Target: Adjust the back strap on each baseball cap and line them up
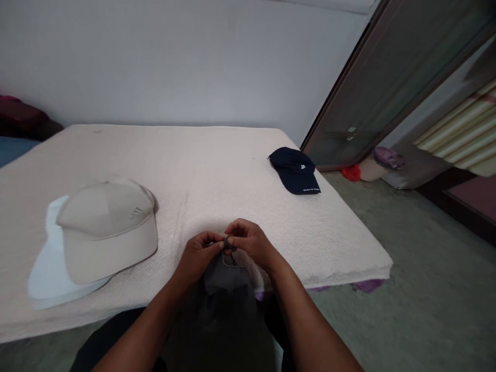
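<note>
A dark grey cap [228, 279] is held in front of me at the near edge of the bed, its arched back opening facing up and away. My left hand [198, 254] pinches one side of the cap's back strap [228, 243] between thumb and fingers. From the other side, my right hand [251, 243] grips the same strap, with the fingertips of both hands almost touching. The fingers partly cover the strap and its fastening. Shadow darkens the lower part of the cap, so its brim cannot be made out.
On the left of the bed [217, 175] a beige cap [108, 222] lies over a pale blue cap [46, 274]. A navy cap [294, 170] rests near the right edge. Beyond are a wall, a dark-framed door [372, 93] and a lined bin [382, 163] on the floor.
</note>
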`<state>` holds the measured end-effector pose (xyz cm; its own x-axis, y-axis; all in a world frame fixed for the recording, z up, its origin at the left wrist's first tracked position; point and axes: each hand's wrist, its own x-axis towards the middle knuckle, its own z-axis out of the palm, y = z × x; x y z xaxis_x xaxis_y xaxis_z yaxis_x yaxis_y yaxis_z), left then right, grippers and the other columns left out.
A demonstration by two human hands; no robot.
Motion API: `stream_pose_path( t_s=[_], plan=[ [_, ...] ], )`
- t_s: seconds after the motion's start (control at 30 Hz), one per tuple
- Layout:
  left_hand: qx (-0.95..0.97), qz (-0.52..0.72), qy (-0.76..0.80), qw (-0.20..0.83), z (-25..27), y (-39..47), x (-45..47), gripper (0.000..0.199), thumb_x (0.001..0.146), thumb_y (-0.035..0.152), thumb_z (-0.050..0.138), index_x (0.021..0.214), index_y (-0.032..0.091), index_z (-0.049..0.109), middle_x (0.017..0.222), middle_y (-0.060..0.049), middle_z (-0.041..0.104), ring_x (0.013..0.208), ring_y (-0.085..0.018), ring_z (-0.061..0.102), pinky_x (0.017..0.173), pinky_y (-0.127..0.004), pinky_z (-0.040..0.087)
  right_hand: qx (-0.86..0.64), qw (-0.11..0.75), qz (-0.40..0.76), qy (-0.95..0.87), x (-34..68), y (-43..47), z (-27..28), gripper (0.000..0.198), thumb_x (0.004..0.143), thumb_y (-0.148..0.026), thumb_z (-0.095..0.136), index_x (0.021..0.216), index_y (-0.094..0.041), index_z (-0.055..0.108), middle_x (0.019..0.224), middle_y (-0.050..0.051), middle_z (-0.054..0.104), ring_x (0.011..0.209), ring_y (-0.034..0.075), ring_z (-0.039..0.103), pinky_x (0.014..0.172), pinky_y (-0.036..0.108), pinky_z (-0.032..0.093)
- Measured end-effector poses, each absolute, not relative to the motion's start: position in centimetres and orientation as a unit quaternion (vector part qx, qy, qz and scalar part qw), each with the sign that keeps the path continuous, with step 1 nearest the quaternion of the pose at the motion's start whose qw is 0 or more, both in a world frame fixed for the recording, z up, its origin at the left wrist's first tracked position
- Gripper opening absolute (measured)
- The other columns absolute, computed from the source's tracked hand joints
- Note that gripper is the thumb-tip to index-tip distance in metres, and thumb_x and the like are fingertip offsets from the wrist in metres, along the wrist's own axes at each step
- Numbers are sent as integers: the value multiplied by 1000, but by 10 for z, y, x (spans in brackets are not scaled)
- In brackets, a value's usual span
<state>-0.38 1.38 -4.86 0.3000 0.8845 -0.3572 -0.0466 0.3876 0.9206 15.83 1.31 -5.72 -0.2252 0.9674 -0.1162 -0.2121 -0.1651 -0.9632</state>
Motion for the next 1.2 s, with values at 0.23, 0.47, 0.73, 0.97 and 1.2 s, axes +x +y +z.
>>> stream_pose_path(
  t_s=[0.23, 0.47, 0.73, 0.97, 1.2],
  plan=[
    [466, 355, 458, 669, -54, 15, -4, 15, 70, 25, 71, 80, 16, 63, 70, 0, 71, 67, -13, 64, 64, -24, 47, -441, 458, 616, -465, 158, 13, -60, 11, 69, -17, 66, 77, -17, 58, 62, -2, 60, 56, 12, 59, 56, 26, 44],
    [451, 317, 478, 684, -53, 16, -7, 15, 71, 27, 71, 80, 16, 65, 70, -1, 71, 65, -13, 63, 61, -22, 44, -433, 447, 617, -481, 159, 11, -58, 10, 70, -16, 64, 78, -17, 57, 62, -1, 60, 56, 13, 59, 56, 27, 44],
    [431, 295, 457, 720, -53, 15, -10, 12, 72, 26, 69, 72, 15, 64, 68, -1, 69, 60, -10, 58, 56, -20, 40, -416, 440, 619, -501, 158, 9, -55, 8, 71, -12, 60, 78, -17, 58, 65, -2, 59, 57, 12, 57, 57, 27, 43],
    [394, 286, 467, 738, -54, 14, -7, 14, 70, 26, 69, 69, 16, 59, 63, 0, 64, 52, -10, 53, 49, -19, 36, -413, 429, 617, -514, 158, 8, -55, 11, 72, -11, 58, 81, -16, 59, 67, -2, 59, 58, 11, 57, 58, 27, 44],
    [399, 286, 484, 725, -63, 15, -8, 13, 69, 24, 65, 66, 16, 55, 53, 4, 55, 44, -8, 45, 44, -19, 31, -438, 368, 566, -593, 163, 8, -56, 22, 69, -7, 61, 88, -17, 64, 75, -1, 59, 68, 11, 53, 64, 25, 41]
  ],
)
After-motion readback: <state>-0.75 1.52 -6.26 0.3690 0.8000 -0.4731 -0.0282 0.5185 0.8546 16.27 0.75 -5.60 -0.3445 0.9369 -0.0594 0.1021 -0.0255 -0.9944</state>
